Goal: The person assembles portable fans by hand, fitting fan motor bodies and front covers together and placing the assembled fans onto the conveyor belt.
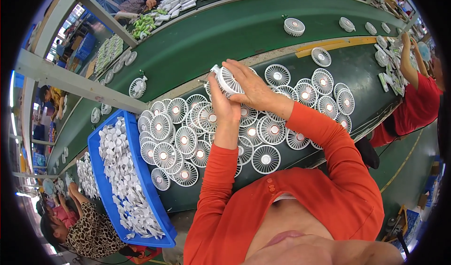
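A white fan head [229,82] with a round slatted grille is held up between my two hands over the bench. My left hand [224,106] grips it from the left and below, fingers pointing up along its side. On the grille's right side lies my right hand [256,90], its fingers reaching over the top edge and its thumb underneath. Part of the fan head is hidden behind the palms. Below and around my hands, many loose white round fan grilles [266,159] lie overlapping on the green work surface.
A blue tray [162,213] full of small white fan blades [123,171] stands left of the grilles. Beyond runs a green conveyor belt [211,44] carrying spaced fan heads [294,27]. A metal frame bar [77,79] crosses at left. Co-workers sit at far left, left and right.
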Action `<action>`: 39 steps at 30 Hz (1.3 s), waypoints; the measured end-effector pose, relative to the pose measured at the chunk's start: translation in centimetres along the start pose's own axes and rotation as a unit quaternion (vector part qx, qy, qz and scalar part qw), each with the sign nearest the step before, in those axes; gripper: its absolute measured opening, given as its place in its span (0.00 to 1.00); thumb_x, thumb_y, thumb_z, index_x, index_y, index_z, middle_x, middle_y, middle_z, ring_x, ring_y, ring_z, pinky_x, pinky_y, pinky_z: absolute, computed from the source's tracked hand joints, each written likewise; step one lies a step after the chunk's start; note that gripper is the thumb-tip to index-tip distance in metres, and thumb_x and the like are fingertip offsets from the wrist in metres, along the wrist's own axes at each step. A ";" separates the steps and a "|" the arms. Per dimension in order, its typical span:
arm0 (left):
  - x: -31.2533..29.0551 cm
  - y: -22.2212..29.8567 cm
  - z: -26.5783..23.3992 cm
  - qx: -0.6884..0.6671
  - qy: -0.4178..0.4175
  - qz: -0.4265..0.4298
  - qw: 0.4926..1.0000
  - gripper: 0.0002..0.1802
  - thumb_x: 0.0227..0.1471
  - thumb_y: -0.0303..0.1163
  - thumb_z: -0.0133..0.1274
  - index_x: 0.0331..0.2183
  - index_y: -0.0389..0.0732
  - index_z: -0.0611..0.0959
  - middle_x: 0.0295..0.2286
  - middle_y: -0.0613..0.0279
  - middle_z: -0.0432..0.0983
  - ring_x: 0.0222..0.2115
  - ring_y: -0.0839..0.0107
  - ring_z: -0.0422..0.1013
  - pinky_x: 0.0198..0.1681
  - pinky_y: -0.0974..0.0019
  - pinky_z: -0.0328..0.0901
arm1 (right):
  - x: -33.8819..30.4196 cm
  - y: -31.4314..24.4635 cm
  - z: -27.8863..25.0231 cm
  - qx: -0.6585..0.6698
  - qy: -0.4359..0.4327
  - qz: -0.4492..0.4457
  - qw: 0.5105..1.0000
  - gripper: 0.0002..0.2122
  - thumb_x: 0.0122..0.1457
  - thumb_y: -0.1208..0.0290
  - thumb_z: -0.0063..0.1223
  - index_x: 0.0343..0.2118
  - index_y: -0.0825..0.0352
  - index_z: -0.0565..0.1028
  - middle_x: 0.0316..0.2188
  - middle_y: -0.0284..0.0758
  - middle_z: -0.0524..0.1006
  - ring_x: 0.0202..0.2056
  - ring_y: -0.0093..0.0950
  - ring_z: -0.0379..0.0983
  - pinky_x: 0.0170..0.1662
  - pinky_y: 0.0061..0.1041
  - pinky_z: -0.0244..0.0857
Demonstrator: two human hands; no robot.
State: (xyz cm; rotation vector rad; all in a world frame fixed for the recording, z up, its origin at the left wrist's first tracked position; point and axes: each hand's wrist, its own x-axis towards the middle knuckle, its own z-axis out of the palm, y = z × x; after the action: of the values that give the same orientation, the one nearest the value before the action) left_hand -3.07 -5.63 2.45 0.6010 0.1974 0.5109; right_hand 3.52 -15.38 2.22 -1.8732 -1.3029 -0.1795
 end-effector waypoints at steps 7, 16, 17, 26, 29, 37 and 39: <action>-1.1 -1.1 0.2 0.266 -0.013 0.245 0.932 0.23 0.65 0.40 0.32 0.53 0.32 0.63 0.47 0.52 0.66 0.46 0.67 0.66 0.50 0.65 0.61 | 0.8 -1.9 0.8 0.287 0.026 0.045 0.956 0.30 0.63 0.50 0.38 0.61 0.68 0.53 0.54 0.48 0.64 0.56 0.40 0.62 0.57 0.33 0.55; 1.7 -0.3 -2.8 0.499 -0.051 0.230 0.834 0.30 0.59 0.40 0.45 0.55 0.30 0.63 0.50 0.42 0.66 0.52 0.52 0.63 0.56 0.56 0.55 | 2.8 4.9 -0.7 0.141 0.030 0.116 0.983 0.23 0.60 0.62 0.50 0.56 0.66 0.64 0.51 0.41 0.69 0.52 0.32 0.67 0.54 0.29 0.61; 2.1 0.2 -3.5 0.559 -0.047 0.215 0.800 0.34 0.57 0.40 0.49 0.57 0.29 0.60 0.54 0.39 0.61 0.55 0.48 0.59 0.59 0.53 0.52 | 3.4 6.2 -1.9 0.104 0.083 0.130 0.983 0.27 0.54 0.58 0.59 0.53 0.67 0.67 0.50 0.45 0.70 0.51 0.37 0.68 0.53 0.31 0.62; 15.1 15.4 -11.4 0.803 0.071 0.264 0.530 0.35 0.49 0.32 0.54 0.57 0.31 0.62 0.52 0.40 0.65 0.54 0.44 0.59 0.58 0.49 0.54 | -3.7 11.2 -8.1 -0.192 -0.012 0.114 0.975 0.31 0.48 0.67 0.62 0.57 0.64 0.64 0.59 0.53 0.59 0.58 0.52 0.57 0.60 0.43 0.54; 18.7 17.8 -14.3 0.863 0.174 0.147 0.451 0.33 0.50 0.33 0.53 0.58 0.48 0.65 0.57 0.58 0.61 0.58 0.50 0.56 0.57 0.44 0.55 | -5.4 10.5 -7.8 -0.141 -0.101 0.148 0.974 0.31 0.44 0.64 0.66 0.53 0.63 0.68 0.54 0.47 0.67 0.54 0.47 0.63 0.56 0.41 0.59; 19.3 18.9 -17.9 0.877 0.208 0.042 0.432 0.17 0.51 0.35 0.51 0.45 0.49 0.80 0.48 0.52 0.72 0.51 0.50 0.66 0.49 0.50 0.66 | -4.9 10.5 -7.2 -0.115 -0.049 0.161 0.979 0.33 0.38 0.68 0.69 0.52 0.62 0.70 0.42 0.44 0.72 0.44 0.43 0.70 0.47 0.37 0.65; 18.6 19.1 -18.7 0.881 0.168 0.021 0.442 0.13 0.50 0.36 0.52 0.37 0.45 0.83 0.37 0.49 0.78 0.42 0.49 0.74 0.46 0.51 0.67 | -4.3 10.5 -7.7 -0.081 -0.050 0.210 0.973 0.31 0.37 0.68 0.70 0.49 0.64 0.72 0.38 0.44 0.74 0.37 0.40 0.73 0.42 0.34 0.68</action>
State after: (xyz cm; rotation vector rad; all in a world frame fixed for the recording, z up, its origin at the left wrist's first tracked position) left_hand -0.72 26.51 -2.11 2.6149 1.1901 0.2726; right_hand 12.76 -25.02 -0.78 -2.2769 -0.9475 0.0335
